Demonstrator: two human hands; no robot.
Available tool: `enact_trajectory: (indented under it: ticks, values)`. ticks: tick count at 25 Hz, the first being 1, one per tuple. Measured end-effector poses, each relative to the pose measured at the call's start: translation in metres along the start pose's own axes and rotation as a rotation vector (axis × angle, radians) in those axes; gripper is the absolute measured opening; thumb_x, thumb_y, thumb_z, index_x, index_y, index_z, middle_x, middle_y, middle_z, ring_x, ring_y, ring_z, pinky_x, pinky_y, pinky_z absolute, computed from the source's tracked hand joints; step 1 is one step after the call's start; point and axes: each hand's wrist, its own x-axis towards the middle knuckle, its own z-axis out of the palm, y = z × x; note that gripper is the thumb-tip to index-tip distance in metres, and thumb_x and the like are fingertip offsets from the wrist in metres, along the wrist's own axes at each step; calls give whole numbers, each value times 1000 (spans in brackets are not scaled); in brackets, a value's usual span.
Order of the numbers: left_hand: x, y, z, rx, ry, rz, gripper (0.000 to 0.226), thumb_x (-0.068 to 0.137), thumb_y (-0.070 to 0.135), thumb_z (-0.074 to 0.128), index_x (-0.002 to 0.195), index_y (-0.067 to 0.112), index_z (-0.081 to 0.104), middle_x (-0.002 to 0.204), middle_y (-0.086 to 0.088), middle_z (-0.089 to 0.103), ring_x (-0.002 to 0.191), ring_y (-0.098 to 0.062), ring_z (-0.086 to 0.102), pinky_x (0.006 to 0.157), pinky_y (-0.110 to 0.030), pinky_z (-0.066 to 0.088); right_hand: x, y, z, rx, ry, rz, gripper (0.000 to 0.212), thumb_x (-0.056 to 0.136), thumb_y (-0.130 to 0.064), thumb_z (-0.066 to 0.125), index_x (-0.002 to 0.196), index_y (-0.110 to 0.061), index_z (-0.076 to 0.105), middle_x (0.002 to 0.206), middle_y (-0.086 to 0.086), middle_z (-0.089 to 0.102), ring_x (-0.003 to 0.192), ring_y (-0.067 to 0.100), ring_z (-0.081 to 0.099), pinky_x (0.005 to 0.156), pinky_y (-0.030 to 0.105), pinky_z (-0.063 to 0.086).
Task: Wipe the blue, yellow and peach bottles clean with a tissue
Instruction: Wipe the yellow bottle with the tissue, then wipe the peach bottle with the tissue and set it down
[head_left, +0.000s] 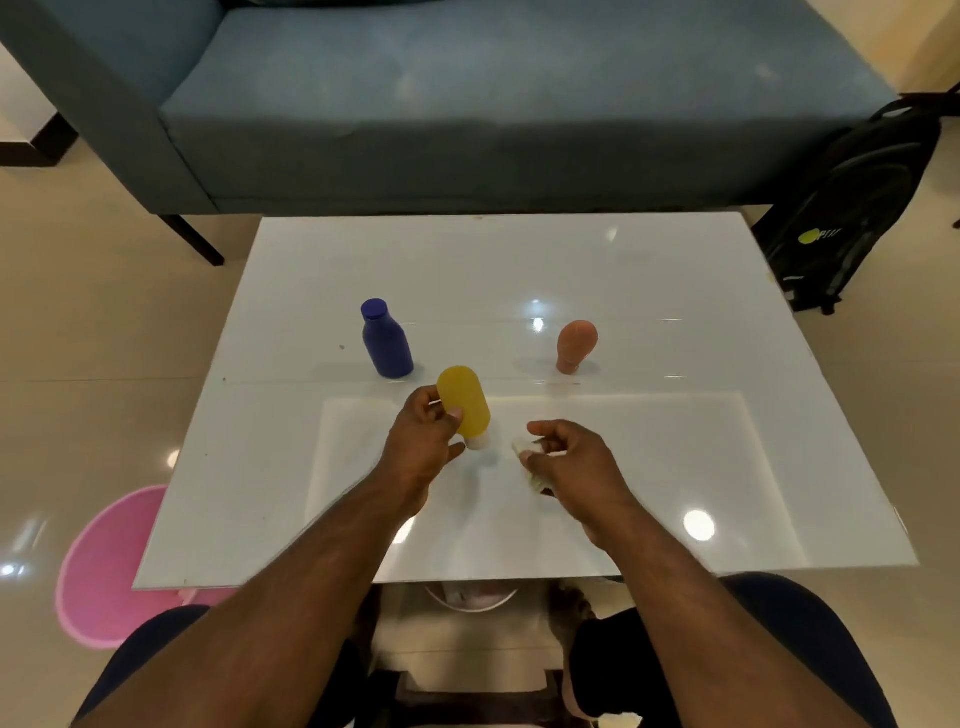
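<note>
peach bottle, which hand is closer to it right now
Right. The right hand, gripping a tissue, sits just in front of the peach bottle, apart from it. The left hand is farther off to the left, holding the yellow bottle.

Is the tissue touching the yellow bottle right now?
No, the tissue is pinched in the right hand, apart from the yellow bottle.

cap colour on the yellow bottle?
White. The yellow bottle is held cap down; clearest in the head view.

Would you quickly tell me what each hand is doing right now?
Left hand: grips the yellow bottle.
Right hand: holds the tissue.
</note>
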Motion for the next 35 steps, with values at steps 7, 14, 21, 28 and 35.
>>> enact_trajectory:
  ticks: [7,14,21,28,35]
  values:
    - [67,24,18,230,43,201,28,100,9,57,125,22,52,129,-2,62,118,-24,61,104,-48,51,18,22,-6,-334,77,-82,40,89,-34,63,126,-23,57,112,0,57,95,10,59,88,30,52]
    - [99,30,21,270,65,246,27,99,6,56,117,26,52,122,1,61,115,-23,60,104,-46,51,20,24,-4,-298,31,-74,34,89,-24,64,123,-24,59,115,-5,56,99,8,59,85,24,54]
    - [105,30,22,310,7,301,28,99,3,55,119,23,53,127,-2,60,118,-23,58,103,-38,50,22,25,-6,-295,39,-72,34,90,-24,63,124,-24,58,115,-7,56,103,8,57,93,29,51]
    - [106,25,18,251,-11,267,38,98,-1,55,128,22,53,133,1,59,123,-21,58,107,-48,49,21,25,-4,-315,31,-83,34,89,-22,63,123,-23,59,112,-6,56,101,9,58,91,30,52]
    - [82,2,13,167,176,141,29,94,10,64,119,22,59,124,0,67,110,-19,66,101,-44,54,22,25,-6,-306,47,-75,33,91,-28,61,123,-24,58,114,-4,55,101,10,58,90,31,53]
